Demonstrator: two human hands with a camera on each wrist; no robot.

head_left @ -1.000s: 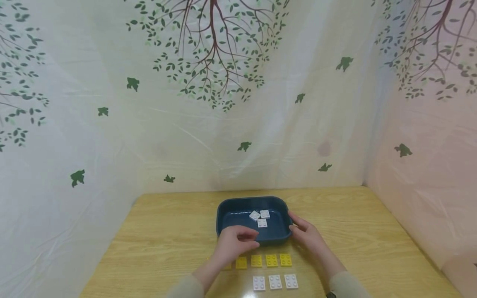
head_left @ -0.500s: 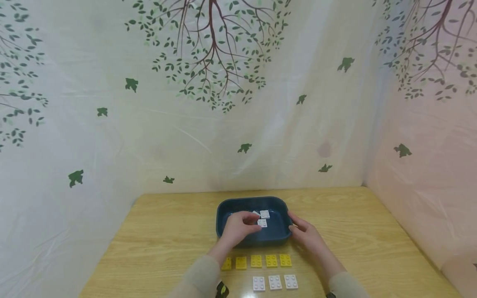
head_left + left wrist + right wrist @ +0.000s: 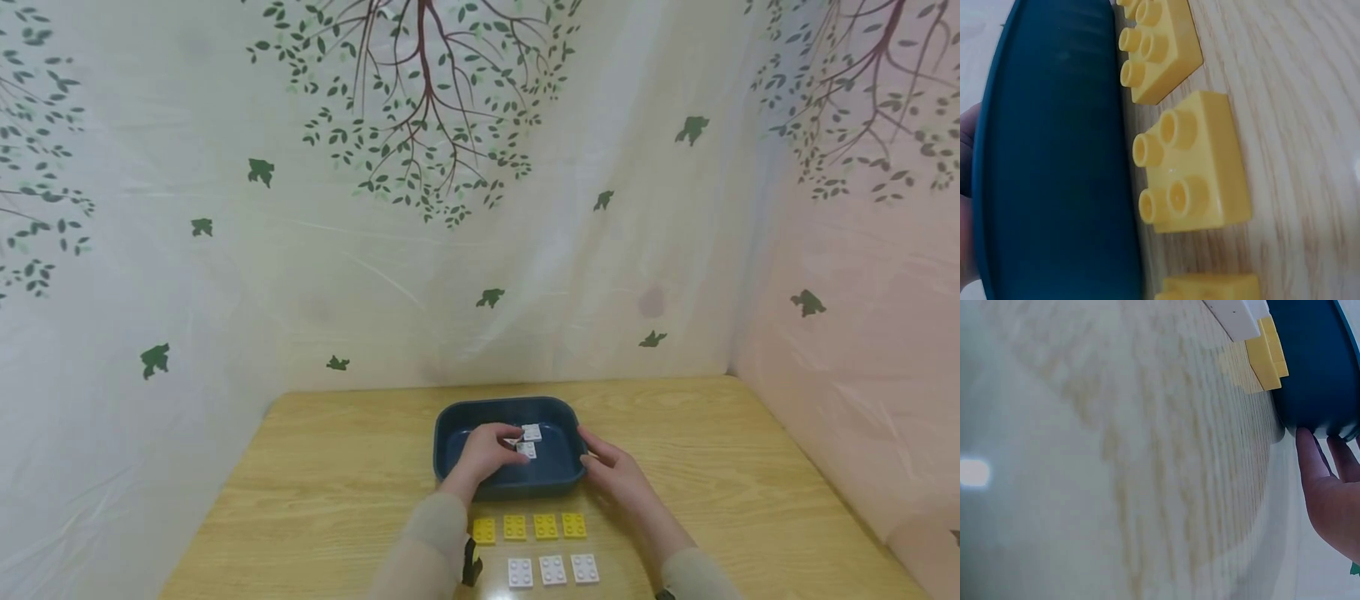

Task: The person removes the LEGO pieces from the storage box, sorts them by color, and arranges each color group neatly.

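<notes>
A dark blue rectangular tray (image 3: 508,492) stands on the table with a few white toy building bricks (image 3: 532,432) inside. My left hand (image 3: 480,454) reaches over its near rim, thumb and fingers spread apart close around the white bricks and partly hiding them. In the left wrist view, only a bit of that hand (image 3: 966,206) shows past the tray wall (image 3: 1060,156). My right hand (image 3: 618,477) rests against the tray's right end, fingertips and thumb touching the outer wall; the right wrist view also shows this hand (image 3: 1332,500) there.
Along the tray's near side runs a row of yellow bricks (image 3: 514,527), its left part hidden by my left sleeve (image 3: 431,542). Nearer to me lie three white bricks (image 3: 552,570) in a row. A curtain (image 3: 375,292) printed with branches and birds hangs behind the wooden table (image 3: 337,467).
My left hand has moved from over the tray's near rim farther into the tray, to the white bricks. My right hand has stayed at the right end.
</notes>
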